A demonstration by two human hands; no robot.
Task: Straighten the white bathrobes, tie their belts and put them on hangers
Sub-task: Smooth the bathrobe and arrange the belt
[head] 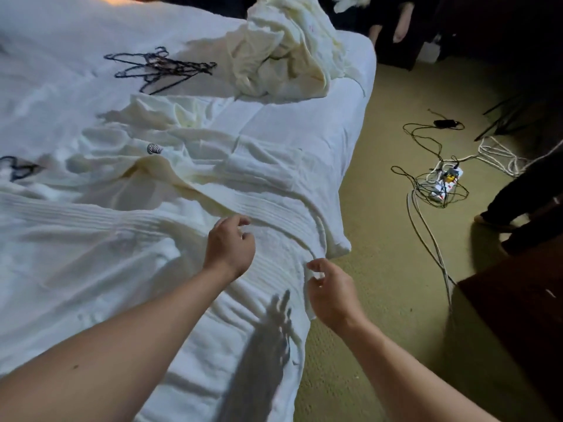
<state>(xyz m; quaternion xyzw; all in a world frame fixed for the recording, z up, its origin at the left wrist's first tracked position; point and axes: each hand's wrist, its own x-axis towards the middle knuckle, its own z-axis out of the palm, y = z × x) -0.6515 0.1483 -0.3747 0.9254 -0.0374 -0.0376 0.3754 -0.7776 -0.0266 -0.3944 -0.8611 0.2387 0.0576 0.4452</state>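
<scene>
A white bathrobe (189,178) lies spread and wrinkled across the bed, with a small dark logo near its chest. Its ribbed hem reaches the bed's right edge. My left hand (230,246) hovers just above that hem, fingers curled and apart, holding nothing. My right hand (330,295) is at the bed's edge, fingers apart, touching or almost touching the robe's fold. A second robe (283,53) sits crumpled in a heap at the far right of the bed. Several dark hangers (158,68) lie in a pile beyond the spread robe. Another hanger (18,169) shows at the left edge.
The white bed (45,41) fills the left and centre. Green carpet on the right holds a power strip with tangled cables (441,181). A dark wooden cabinet (518,300) stands at the right. Another person's legs (518,202) are at the far right.
</scene>
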